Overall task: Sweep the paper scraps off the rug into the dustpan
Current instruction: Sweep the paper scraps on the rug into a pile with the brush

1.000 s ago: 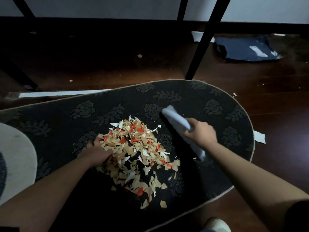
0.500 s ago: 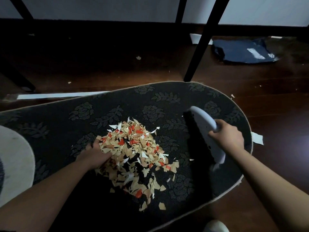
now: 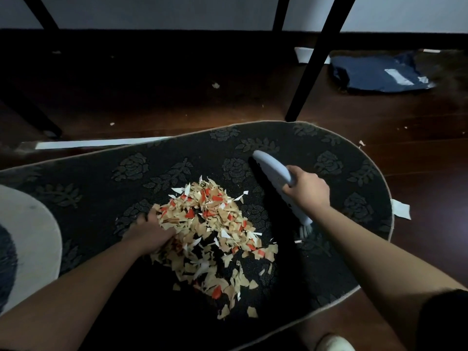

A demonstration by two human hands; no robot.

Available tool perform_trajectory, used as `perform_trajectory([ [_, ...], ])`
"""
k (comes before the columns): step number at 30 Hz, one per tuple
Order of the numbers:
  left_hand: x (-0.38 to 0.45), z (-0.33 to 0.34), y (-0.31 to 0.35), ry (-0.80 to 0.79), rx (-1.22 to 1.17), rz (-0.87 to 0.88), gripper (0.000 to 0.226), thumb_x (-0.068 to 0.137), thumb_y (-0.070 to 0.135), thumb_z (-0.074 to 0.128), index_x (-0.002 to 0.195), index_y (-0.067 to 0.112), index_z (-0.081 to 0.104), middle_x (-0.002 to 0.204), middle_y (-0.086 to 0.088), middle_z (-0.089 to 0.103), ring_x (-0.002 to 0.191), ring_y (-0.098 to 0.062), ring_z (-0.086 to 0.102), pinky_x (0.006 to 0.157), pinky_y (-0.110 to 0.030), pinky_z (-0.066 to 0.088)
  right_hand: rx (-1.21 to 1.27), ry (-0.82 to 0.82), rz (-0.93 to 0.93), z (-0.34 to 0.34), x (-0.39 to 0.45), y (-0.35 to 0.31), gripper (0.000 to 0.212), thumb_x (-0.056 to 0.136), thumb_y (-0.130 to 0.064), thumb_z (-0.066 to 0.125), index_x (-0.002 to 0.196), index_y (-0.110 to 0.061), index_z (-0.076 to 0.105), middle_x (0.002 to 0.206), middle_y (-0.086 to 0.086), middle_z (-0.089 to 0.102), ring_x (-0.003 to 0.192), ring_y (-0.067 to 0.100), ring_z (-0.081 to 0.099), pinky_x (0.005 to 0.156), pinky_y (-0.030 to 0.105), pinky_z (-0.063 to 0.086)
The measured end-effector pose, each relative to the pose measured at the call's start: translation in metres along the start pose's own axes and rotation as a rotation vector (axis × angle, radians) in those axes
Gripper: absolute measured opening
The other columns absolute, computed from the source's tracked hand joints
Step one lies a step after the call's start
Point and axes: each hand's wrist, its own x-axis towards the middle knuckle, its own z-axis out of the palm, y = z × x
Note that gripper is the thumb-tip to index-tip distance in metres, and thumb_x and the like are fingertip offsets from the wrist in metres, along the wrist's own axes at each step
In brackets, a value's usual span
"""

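Observation:
A heap of tan, red and white paper scraps (image 3: 212, 224) lies in the middle of a dark oval rug (image 3: 131, 168) with a rose pattern. My left hand (image 3: 149, 231) rests at the heap's left edge, its fingers partly buried in the scraps. Whether it holds anything is hidden. No dustpan can be made out in the dim light. My right hand (image 3: 307, 191) grips a light blue hand brush (image 3: 272, 171), which stands on the rug just right of the heap, bristles down.
Black furniture legs (image 3: 314, 62) stand on the dark wood floor beyond the rug. A blue bag (image 3: 379, 74) lies at the far right. A pale round mat (image 3: 30, 236) overlaps the rug's left end. Loose white paper (image 3: 401, 209) sits by the rug's right edge.
The brush swung out to the right, away from the heap, then came back left to just beside it. My left hand stayed at the heap's left edge.

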Motion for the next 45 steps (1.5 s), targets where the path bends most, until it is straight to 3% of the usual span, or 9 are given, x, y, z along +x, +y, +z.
perform_trajectory([
  [5,-0.002,-0.001,-0.001,-0.003,-0.017,0.002,0.091,0.089,0.06,0.049,0.154,0.022,-0.002,0.159,-0.015,0.008,0.144,-0.037,0.019,0.115,-0.048,0.026,-0.059,-0.046,-0.12,-0.005,-0.023,-0.007,0.047,0.087,-0.034,0.052,0.133,-0.035,0.046,0.101,0.006,0.068,0.09,0.031,0.064,0.074,0.035,0.049],
  [10,-0.002,-0.001,-0.006,-0.018,-0.016,-0.017,0.091,0.088,0.061,0.048,0.154,0.022,-0.002,0.16,-0.014,0.007,0.144,-0.036,0.019,0.114,-0.044,0.028,-0.017,-0.008,-0.113,-0.019,-0.052,0.011,0.049,0.086,-0.035,0.055,0.133,-0.042,0.044,0.097,0.001,0.069,0.087,0.027,0.065,0.071,0.033,0.048],
  [15,-0.003,-0.002,-0.004,-0.019,-0.012,-0.026,0.092,0.089,0.061,0.047,0.154,0.022,-0.003,0.16,-0.014,0.008,0.144,-0.036,0.02,0.113,-0.044,0.028,0.047,0.108,0.065,-0.031,-0.038,0.038,0.045,0.084,-0.03,0.059,0.128,-0.033,0.052,0.096,0.008,0.069,0.084,0.033,0.065,0.062,0.032,0.045],
  [20,-0.004,-0.002,-0.001,-0.015,-0.005,-0.01,0.091,0.089,0.06,0.048,0.154,0.021,-0.002,0.159,-0.015,0.009,0.144,-0.036,0.021,0.114,-0.045,0.029,0.049,0.097,0.162,-0.021,-0.017,0.046,0.039,0.083,-0.029,0.058,0.122,-0.026,0.055,0.092,0.009,0.067,0.08,0.033,0.063,0.059,0.031,0.043],
  [26,-0.006,-0.002,0.0,0.012,-0.014,-0.004,0.091,0.089,0.06,0.049,0.154,0.021,-0.002,0.159,-0.015,0.009,0.144,-0.036,0.019,0.114,-0.046,0.027,-0.02,0.011,0.009,-0.002,-0.002,-0.003,0.046,0.086,-0.032,0.055,0.131,-0.03,0.048,0.107,0.01,0.067,0.095,0.035,0.063,0.075,0.037,0.048],
  [33,-0.005,-0.001,0.001,-0.001,-0.003,0.014,0.09,0.09,0.059,0.048,0.154,0.021,-0.003,0.16,-0.014,0.006,0.145,-0.037,0.018,0.114,-0.045,0.027,-0.09,-0.049,-0.218,-0.003,-0.031,-0.02,0.045,0.087,-0.034,0.052,0.132,-0.036,0.045,0.099,0.002,0.068,0.089,0.028,0.065,0.071,0.034,0.048],
  [38,-0.005,-0.001,-0.001,0.0,-0.02,0.005,0.09,0.089,0.059,0.049,0.154,0.023,-0.002,0.16,-0.014,0.007,0.145,-0.036,0.018,0.115,-0.044,0.026,-0.019,0.028,-0.122,-0.023,-0.05,-0.001,0.049,0.086,-0.034,0.055,0.133,-0.04,0.045,0.1,0.003,0.069,0.09,0.03,0.065,0.072,0.036,0.049],
  [45,-0.004,-0.002,-0.001,-0.004,-0.018,0.002,0.091,0.089,0.06,0.048,0.154,0.022,-0.003,0.16,-0.013,0.008,0.145,-0.036,0.018,0.114,-0.045,0.027,0.022,0.099,0.144,-0.024,-0.014,0.037,0.035,0.085,-0.029,0.058,0.119,-0.022,0.055,0.088,0.009,0.066,0.071,0.03,0.059,0.059,0.033,0.047],
])
